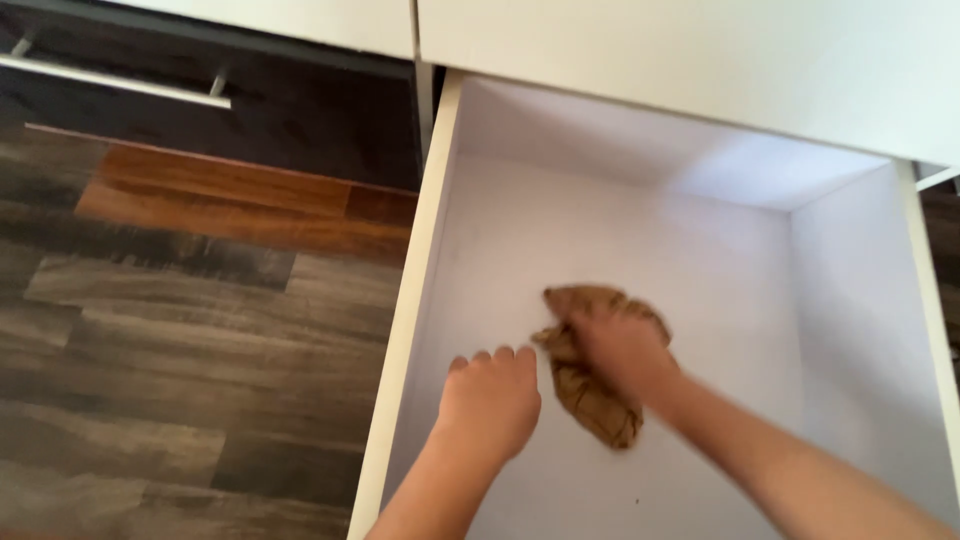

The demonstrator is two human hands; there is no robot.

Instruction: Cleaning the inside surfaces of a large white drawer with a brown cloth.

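Note:
A white drawer (430, 250) stands pulled open below me. Inside it, my right hand (625, 345) presses a crumpled brown cloth (590, 400) against the drawer's white bottom, the fingers closed over the cloth. Beside it on the left, my left hand (490, 400) rests palm down on the drawer bottom, holding nothing, its fingers together and flat. Both forearms reach in from the lower edge of the view. The right hand looks blurred.
A white countertop or cabinet front (700, 60) runs along the top. To the left is a dark wood-pattern floor (170, 340) and a dark lower cabinet with a metal bar handle (110, 82). The drawer's right wall (925, 290) stands at the far right.

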